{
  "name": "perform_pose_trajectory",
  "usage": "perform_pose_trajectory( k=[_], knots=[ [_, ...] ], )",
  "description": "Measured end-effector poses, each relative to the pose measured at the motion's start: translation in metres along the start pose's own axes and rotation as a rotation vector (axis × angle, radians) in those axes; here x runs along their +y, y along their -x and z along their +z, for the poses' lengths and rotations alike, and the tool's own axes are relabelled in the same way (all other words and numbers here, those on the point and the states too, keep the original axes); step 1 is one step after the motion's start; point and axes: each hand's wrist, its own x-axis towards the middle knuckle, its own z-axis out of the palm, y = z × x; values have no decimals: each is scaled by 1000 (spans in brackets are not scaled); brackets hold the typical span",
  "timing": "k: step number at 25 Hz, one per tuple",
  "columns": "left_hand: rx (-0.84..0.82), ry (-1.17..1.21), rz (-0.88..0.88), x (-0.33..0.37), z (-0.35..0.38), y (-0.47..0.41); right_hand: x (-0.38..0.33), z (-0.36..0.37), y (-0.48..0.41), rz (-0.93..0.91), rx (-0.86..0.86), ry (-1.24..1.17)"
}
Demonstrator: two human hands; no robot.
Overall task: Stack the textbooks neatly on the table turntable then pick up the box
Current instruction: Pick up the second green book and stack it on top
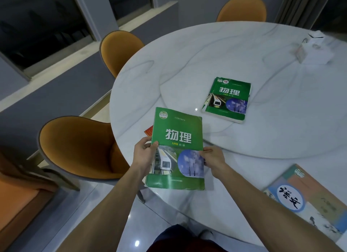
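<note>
I hold a green physics textbook (177,135) with both hands above the near left edge of the round marble table (142,79). My left hand (144,152) grips its left edge and my right hand (213,157) grips its right edge. A second green physics textbook (228,99) lies flat on the raised turntable (272,135) in the middle of the table. A blue and orange textbook (308,199) lies on the table at the near right. A white box (315,49) stands at the far right of the turntable.
A small red item (148,132) peeks out from under the held book on the table. Orange chairs stand around the table: one near left (75,148), one further left (120,50), one at the back (243,8). Dark windows line the left wall.
</note>
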Motion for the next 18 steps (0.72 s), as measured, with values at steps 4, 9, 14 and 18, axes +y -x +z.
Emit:
perform_pose_trajectory(
  k=[4,9,14,18],
  knots=[
    [-15,-8,10,18,26,-17,-27,-23,-11,-70,70,1],
    [-76,-83,24,44,71,-49,-61,-58,-26,-142,166,-59],
    [-149,-186,71,74,127,-82,-92,-93,-46,-195,271,-71],
    [-202,-222,105,96,173,-114,-115,-118,-72,-209,346,-51]
  ],
)
